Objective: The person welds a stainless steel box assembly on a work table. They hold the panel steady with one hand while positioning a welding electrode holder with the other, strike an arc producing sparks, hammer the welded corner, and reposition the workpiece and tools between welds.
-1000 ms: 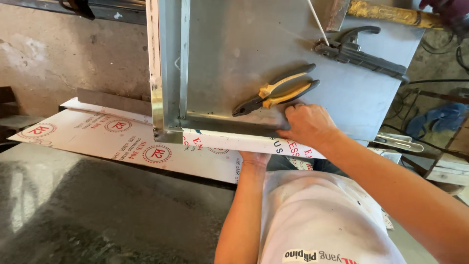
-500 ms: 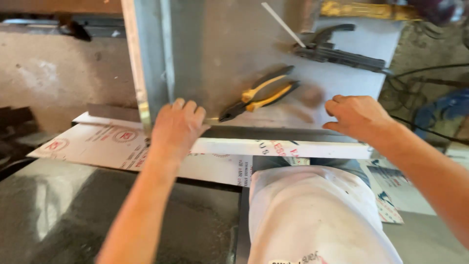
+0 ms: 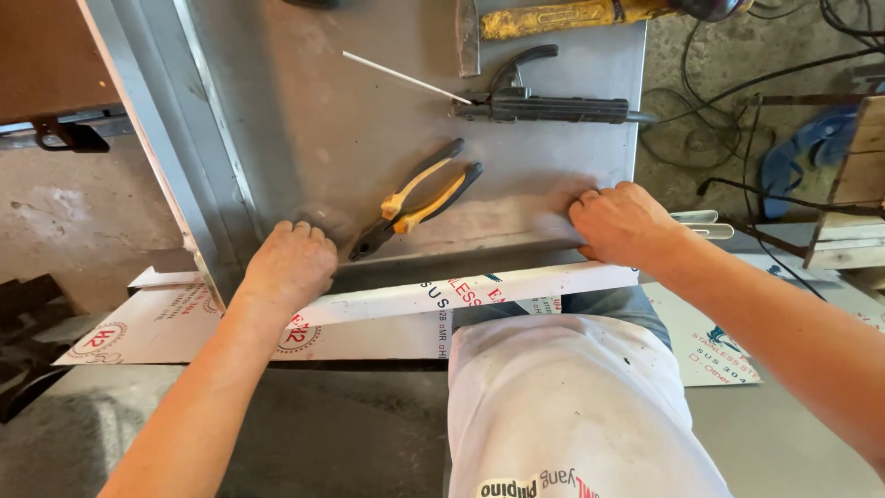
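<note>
While gripping the near edge of a dull grey sheet-metal panel (image 3: 387, 101), pressing down with both hands — left hand (image 3: 290, 266) curled over the folded lip near the left corner, fingers (image 3: 300, 231) bent and closed onto the metal; right hand (image 3: 619, 224) clamping the same lip at the right corner, fingers (image 3: 590, 198) wrapped tight over the edge. Lying flat and smooth across the person's lap, faintly smudged, with a raised, bent flange running up its left side. Resting on the sheet just beyond the left hand: pliers (image 3: 415, 198) with yellow and black handles, jaws pointing toward the lip. Farther up, lying apart from the pliers — a black welding electrode holder (image 3: 544, 106) with a thin white rod (image 3: 406, 78) sticking out, and a rusty yellowish bar (image 3: 562, 16) at the far edge. Showing under the lip, a long white film-covered strip (image 3: 461, 293) with red and blue print, slightly tilted. Beneath it, lying on the rough concrete floor (image 3: 83, 212), more printed white sheet (image 3: 166, 323). Trailing over the floor at right, dark cables (image 3: 710, 120).
</note>
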